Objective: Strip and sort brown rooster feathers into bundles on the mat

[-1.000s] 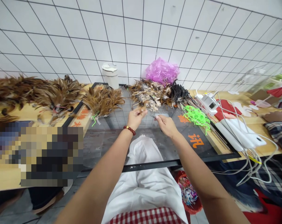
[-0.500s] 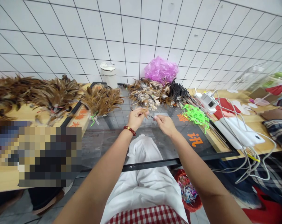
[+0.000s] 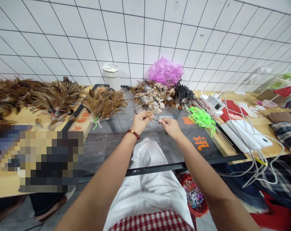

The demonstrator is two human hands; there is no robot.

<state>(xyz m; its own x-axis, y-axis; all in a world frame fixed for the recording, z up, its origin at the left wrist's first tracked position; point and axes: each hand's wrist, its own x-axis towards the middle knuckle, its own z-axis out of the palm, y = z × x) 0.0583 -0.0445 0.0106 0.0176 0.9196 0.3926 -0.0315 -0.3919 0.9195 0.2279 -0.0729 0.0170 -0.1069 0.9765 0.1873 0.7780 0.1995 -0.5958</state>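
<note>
Brown feather (image 3: 149,115) in left hand (image 3: 140,121), feather piles (image 3: 152,96), green ties (image 3: 202,118)

Two working hands, a left hand (image 3: 141,121) and a right hand (image 3: 170,127), one other person's hand (image 3: 280,117), one small feather (image 3: 149,115), one white cup (image 3: 111,76), one pink bag (image 3: 165,71), one red bracelet (image 3: 133,133), one green string bunch (image 3: 202,118), one red basket (image 3: 195,197)

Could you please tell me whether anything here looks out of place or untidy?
Mainly the white cables: they hang tangled over the bench edge at right. The feather piles sprawl loosely; nothing looks damaged.
</note>
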